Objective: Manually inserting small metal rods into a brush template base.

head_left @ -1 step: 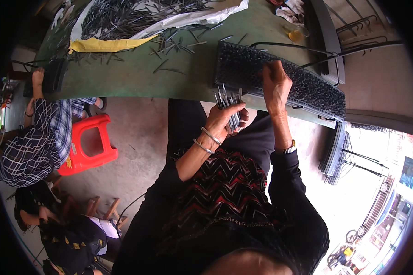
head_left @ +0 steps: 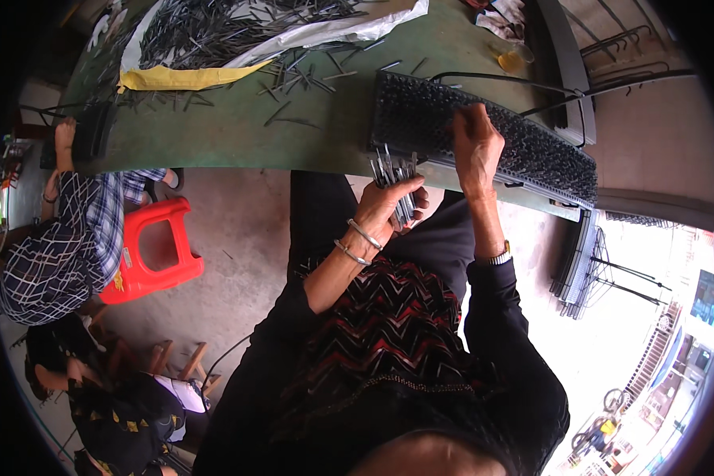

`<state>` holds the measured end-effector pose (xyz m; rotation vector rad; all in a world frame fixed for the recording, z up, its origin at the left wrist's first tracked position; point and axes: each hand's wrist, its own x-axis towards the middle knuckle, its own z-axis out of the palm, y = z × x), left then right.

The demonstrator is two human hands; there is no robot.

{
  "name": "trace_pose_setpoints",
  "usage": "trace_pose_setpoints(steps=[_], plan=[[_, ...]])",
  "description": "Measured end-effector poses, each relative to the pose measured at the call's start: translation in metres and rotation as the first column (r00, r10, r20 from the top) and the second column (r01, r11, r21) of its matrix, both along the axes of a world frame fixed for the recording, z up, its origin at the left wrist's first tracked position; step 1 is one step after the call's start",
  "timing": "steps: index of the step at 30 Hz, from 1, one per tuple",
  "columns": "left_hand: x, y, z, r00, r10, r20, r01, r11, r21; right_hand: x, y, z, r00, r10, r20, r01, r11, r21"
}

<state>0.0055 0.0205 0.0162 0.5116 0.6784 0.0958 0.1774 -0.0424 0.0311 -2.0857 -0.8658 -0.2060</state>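
Note:
My left hand [head_left: 390, 205] is closed around a bundle of thin grey metal-looking strips [head_left: 392, 173], whose ends stick up past the fingers. It hovers just off the near table edge. With its fingers pinched together, my right hand [head_left: 479, 147] is over a long black block [head_left: 543, 155] with a densely studded top. Whatever the fingertips hold is hidden. The block lies slanting along the right part of the green table [head_left: 214, 139]. Beyond my hands, many similar dark strips [head_left: 214, 36] are heaped on a white sheet with a yellow edge [head_left: 190, 77].
Loose strips [head_left: 301, 75] lie scattered on the table. A black metal rod frame [head_left: 516, 79] stands behind the block, near a small cup of yellow liquid [head_left: 514, 59]. To the left are a red stool [head_left: 155, 250] and a co-worker in a checked head covering [head_left: 51, 262].
Both hands look the same as before. Only a bicycle outside at the lower right has shifted slightly up and to the right.

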Motion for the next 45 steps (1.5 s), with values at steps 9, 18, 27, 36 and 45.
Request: trace_pose_setpoints(steps=[9,18,27,36,45], plan=[[0.000,0.000,-0.001,0.997,-0.004,0.083,0.006,1.000,-0.023,-0.009,0.002,0.011,0.987,-0.074,0.146,0.101,0.977,-0.188],[-0.003,0.002,0.004,0.999,0.007,0.036,-0.008,1.000,0.006,-0.013,0.002,0.000,0.961,-0.039,0.274,0.111,0.962,-0.251],[-0.005,0.004,0.015,0.996,-0.089,-0.023,0.092,0.989,0.120,-0.043,-0.024,0.054,0.700,0.315,-0.641,-0.461,0.885,-0.069],[-0.003,0.002,0.011,0.991,-0.097,0.091,0.088,0.991,0.103,-0.035,-0.035,0.052,0.580,0.296,-0.759,-0.469,0.883,-0.014],[-0.001,0.002,0.011,0.996,-0.091,0.020,0.087,0.986,0.142,-0.031,-0.035,0.054,0.610,0.298,-0.734,-0.533,0.840,-0.102]])
